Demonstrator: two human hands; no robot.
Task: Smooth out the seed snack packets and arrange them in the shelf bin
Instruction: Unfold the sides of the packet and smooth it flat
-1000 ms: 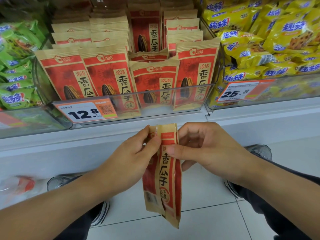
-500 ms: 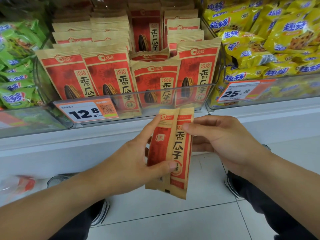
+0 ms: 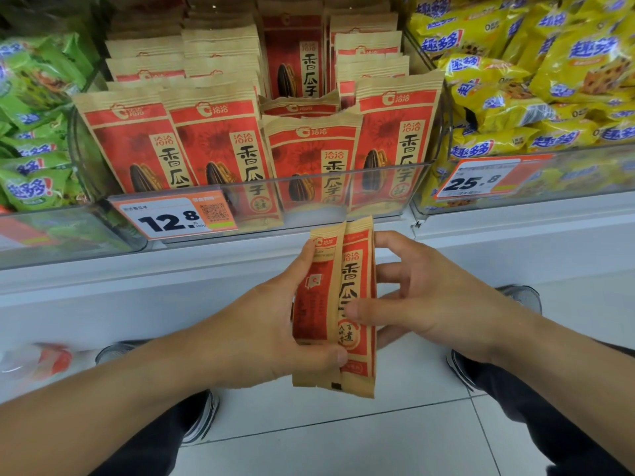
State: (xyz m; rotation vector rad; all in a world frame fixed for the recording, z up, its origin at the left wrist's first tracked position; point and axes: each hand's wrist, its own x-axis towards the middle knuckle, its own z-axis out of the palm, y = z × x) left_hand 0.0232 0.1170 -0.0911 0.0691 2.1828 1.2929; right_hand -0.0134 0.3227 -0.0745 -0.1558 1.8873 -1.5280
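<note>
two hands on one folded red-and-tan paper seed snack packet (image 3: 335, 304), upright below clear plastic shelf bin (image 3: 378, 187): left hand (image 3: 275, 334) gripping its edge, right hand (image 3: 422, 300) thumb pressing, fingers (image 3: 388, 240) loosely spread.

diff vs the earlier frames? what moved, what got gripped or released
The seed packet came up from hanging low to just under the clear shelf bin, still folded lengthwise. The left hand shifted from pinching its top corner to gripping its side. The right hand let go of the top; now its thumb presses the front, fingers spread. Binned packets and price tags unchanged.
</note>
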